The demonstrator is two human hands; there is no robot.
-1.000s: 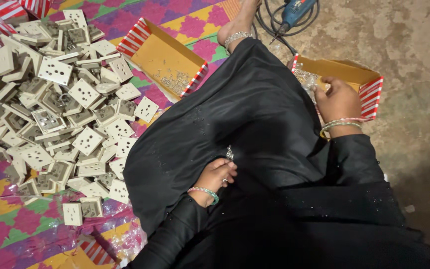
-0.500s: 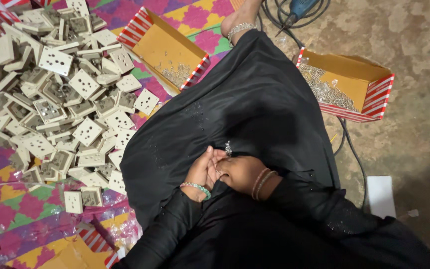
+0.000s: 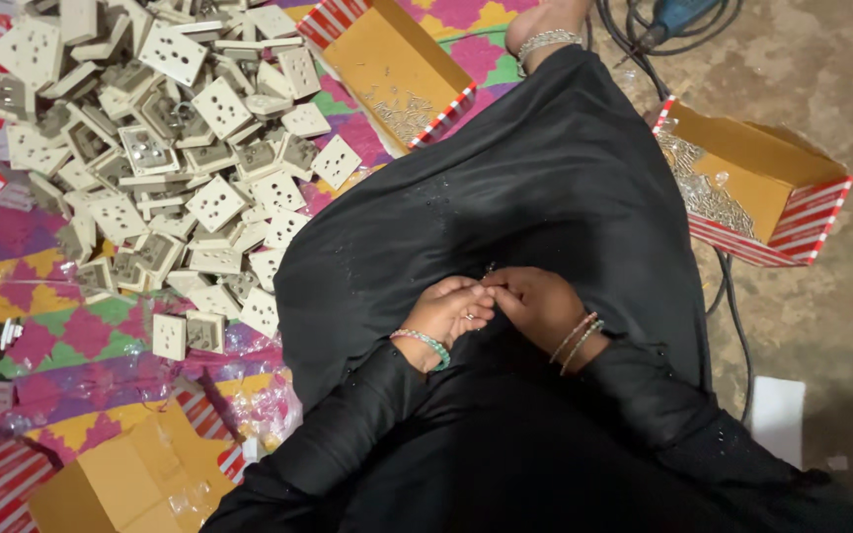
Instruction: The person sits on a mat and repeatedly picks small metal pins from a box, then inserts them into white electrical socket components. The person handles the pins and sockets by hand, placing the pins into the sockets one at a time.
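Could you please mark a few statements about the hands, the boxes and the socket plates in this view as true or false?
1. The left hand and right hand meet over the lap on the black garment. True.
2. The pile of pale socket plates lies to the person's right. False: it lies to the left, on the patterned mat.
3. The open box on the concrete floor holds small shiny metal parts. True.
4. The right hand rests inside that box. False: it is at the lap, touching the left hand.
5. A blue power tool lies at the top edge. True.
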